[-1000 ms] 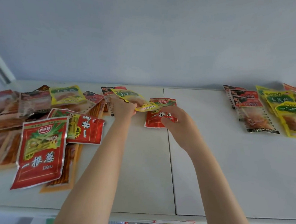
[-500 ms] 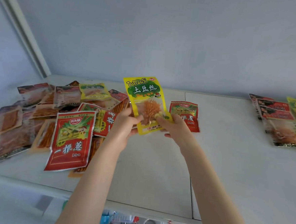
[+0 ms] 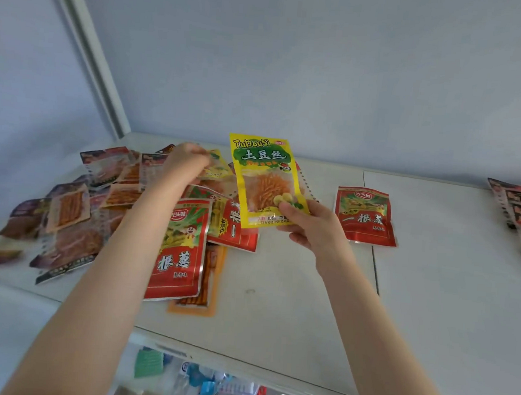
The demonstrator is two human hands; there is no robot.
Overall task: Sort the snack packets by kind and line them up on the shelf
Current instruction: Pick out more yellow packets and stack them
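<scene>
The left hand (image 3: 183,162) has let go of the yellow packet (image 3: 266,179), leaving it to the right hand (image 3: 309,228). That hand pinches the packet's lower right corner and holds it upright above the shelf (image 3: 277,291). The left hand now sits blurred, fingers curled, at another yellow packet (image 3: 216,166) in the heap (image 3: 73,209); I cannot tell whether it grips. A lone red packet (image 3: 364,217) lies flat nearby.

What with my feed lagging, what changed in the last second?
The left hand lifted the yellow packet off the pile; the right hand took it and holds it upright alone. The left hand let go and returned to the pile. The lone red packet stayed.
</scene>
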